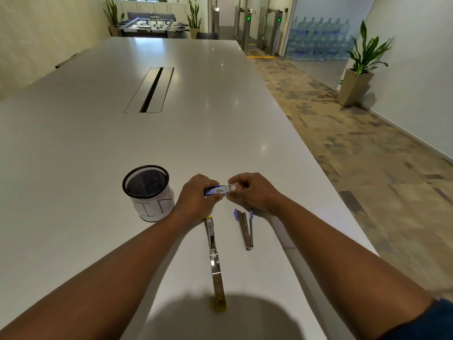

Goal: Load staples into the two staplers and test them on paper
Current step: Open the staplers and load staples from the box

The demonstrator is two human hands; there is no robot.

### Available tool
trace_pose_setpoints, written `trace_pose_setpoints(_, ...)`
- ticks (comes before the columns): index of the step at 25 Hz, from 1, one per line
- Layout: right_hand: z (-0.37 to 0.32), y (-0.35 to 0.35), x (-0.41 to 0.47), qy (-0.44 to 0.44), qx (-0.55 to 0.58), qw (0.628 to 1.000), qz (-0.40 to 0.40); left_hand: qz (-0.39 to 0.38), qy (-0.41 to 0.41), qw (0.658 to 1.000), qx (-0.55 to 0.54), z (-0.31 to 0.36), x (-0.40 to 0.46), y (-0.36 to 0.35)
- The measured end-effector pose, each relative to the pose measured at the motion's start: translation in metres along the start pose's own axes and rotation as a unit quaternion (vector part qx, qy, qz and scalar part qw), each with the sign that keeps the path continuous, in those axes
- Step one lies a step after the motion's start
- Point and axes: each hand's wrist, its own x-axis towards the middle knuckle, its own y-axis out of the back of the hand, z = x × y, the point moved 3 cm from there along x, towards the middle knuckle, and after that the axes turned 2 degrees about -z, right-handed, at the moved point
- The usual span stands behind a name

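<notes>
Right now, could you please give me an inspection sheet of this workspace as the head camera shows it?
Surface: long white table, glossy, with a slotted cable hatch in the middle.
Job's things: yellow-tipped stapler opened out flat; blue-tipped stapler opened in a V beside it, apart; small blue staple box held above them; white paper under the right forearm.
Clutter: black mesh cup with a paper label, left of the hands.
Grippers: left hand grips the box; right hand pinches its end.
Cables: nothing seen.
Surroundings: foosball table, potted plant, stacked water bottles, patterned carpet.
</notes>
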Motion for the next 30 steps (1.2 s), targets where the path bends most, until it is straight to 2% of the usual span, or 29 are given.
trace_pose_setpoints(5,0.002,0.003,0.0,-0.005,0.043,0.999,0.022,0.008,-0.011,1.0,0.005,-0.001,0.0,0.0)
trace_pose_setpoints(9,0.001,0.002,0.001,-0.013,0.034,0.999,0.023,0.009,-0.011,1.0,-0.002,-0.002,0.0,-0.001)
trace_pose_setpoints(15,-0.013,0.009,0.006,0.042,-0.102,0.994,0.015,0.009,-0.015,1.0,0.0,-0.002,0.0,0.0)
trace_pose_setpoints(22,-0.031,0.012,0.007,0.12,-0.26,0.957,-0.048,0.008,-0.016,1.0,0.002,-0.004,0.0,-0.002)
trace_pose_setpoints(30,-0.028,0.011,0.009,0.088,-0.214,0.972,-0.039,0.011,-0.023,1.0,0.002,-0.005,0.0,-0.002)
